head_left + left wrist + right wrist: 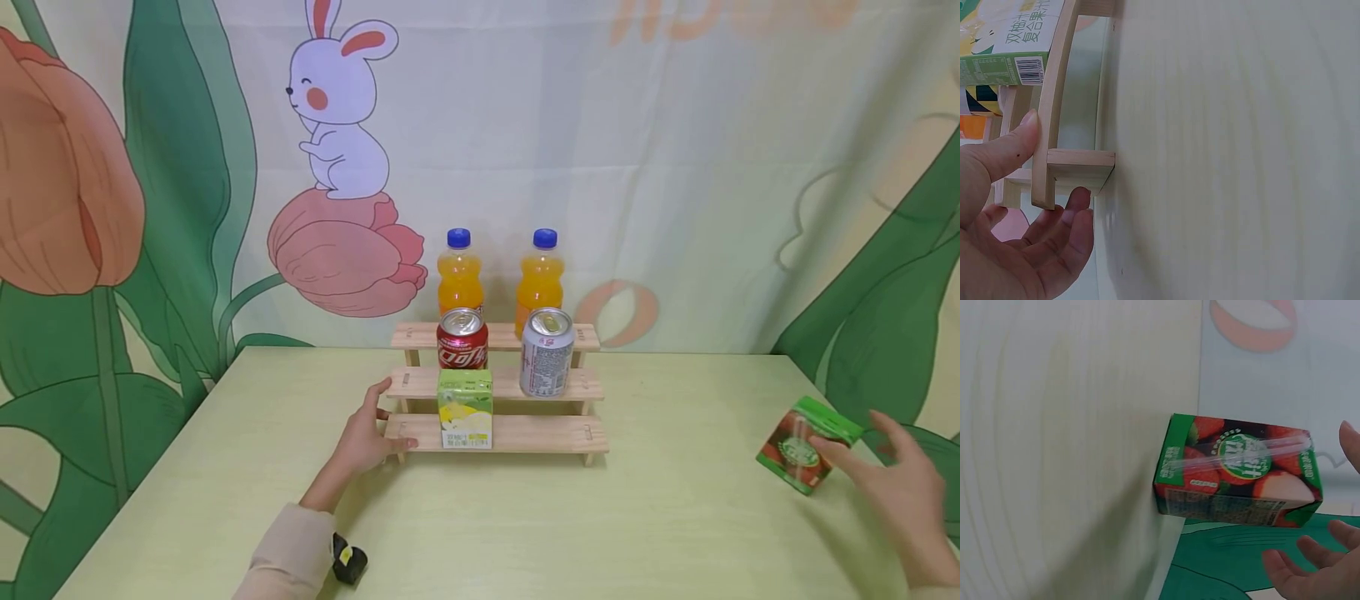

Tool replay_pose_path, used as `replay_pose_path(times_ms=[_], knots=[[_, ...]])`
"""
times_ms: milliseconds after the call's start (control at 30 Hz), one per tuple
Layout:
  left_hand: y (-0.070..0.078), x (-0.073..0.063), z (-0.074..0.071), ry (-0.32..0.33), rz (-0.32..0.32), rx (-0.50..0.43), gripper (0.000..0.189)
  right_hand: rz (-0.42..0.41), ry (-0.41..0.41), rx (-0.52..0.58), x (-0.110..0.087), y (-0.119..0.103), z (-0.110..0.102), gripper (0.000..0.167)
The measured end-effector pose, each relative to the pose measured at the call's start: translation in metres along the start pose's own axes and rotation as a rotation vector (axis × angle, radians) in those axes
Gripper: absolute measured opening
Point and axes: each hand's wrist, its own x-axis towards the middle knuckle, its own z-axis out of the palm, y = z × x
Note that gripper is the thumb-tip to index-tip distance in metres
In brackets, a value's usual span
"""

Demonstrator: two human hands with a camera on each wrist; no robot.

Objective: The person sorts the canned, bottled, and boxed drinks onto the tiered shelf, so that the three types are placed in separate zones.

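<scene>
My left hand (365, 437) grips the left end of a three-step wooden rack (540, 432). In the left wrist view its thumb (1027, 132) presses the lowest board, while the fingers curl below the board's end. A green and yellow juice carton (465, 410) stands on that board. Far to the right, my right hand (903, 483) is spread beside a red and green strawberry juice carton (798, 450). The right wrist view shows a gap between the fingers and this carton (1238, 469), which has a clear straw along its side and its base at the table.
On the middle step are a red cola can (462, 340) and a silver-white can (547, 354). Two orange drink bottles with blue caps, one left (460, 275) and one right (540, 279), stand on the top step. A printed curtain (675, 192) hangs behind the table (675, 517).
</scene>
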Motion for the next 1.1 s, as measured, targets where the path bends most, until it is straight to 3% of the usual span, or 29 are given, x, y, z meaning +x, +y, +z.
replay_pose_path(times_ms=[333, 433, 533, 667, 867, 1100], knots=[[0.002, 0.001, 0.000, 0.003, -0.006, 0.002, 0.096, 0.000, -0.112, 0.033, 0.020, 0.020, 0.006, 0.098], [0.002, 0.001, -0.001, 0.004, -0.001, 0.000, 0.096, 0.011, -0.127, 0.037, 0.036, 0.041, 0.012, 0.100], [0.001, 0.000, 0.000, 0.004, 0.002, -0.002, 0.096, -0.010, -0.130, 0.086, 0.059, 0.076, 0.024, 0.097], [0.001, -0.001, 0.001, 0.002, -0.003, -0.003, 0.095, 0.003, -0.137, 0.231, 0.076, 0.106, 0.036, 0.090], [0.002, -0.001, 0.001, -0.002, -0.019, -0.007, 0.095, 0.069, -0.130, 0.344, 0.077, 0.106, 0.038, 0.090], [0.002, -0.001, 0.000, 0.005, -0.014, -0.005, 0.095, 0.071, -0.063, 0.522, 0.082, 0.111, 0.042, 0.088]])
